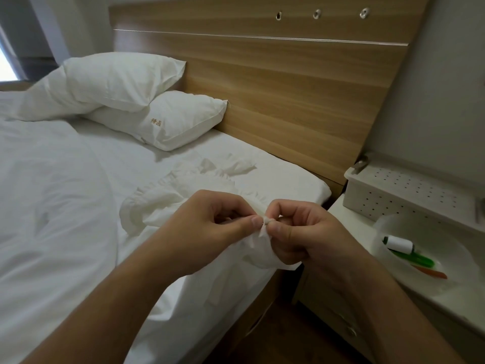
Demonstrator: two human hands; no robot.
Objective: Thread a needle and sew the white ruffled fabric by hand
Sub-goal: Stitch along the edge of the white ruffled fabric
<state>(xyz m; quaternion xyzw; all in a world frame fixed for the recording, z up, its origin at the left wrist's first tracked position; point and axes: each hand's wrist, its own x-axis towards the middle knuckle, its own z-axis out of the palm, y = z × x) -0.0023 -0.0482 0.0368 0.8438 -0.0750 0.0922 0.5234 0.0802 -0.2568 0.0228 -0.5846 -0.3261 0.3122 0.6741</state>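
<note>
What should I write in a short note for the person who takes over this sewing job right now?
Left hand: pinches a fold of the white ruffled fabric between thumb and fingers.
Right hand: pinches the same fold from the other side, close to the left.
The rest of the fabric lies on the bed. The spool of white thread sits in the clear bowl on the nightstand, with green and orange tools.
Needle and thread: too small to see, so threading and stitches cannot be confirmed.
Left: check the needle, then sew the fabric.
</note>
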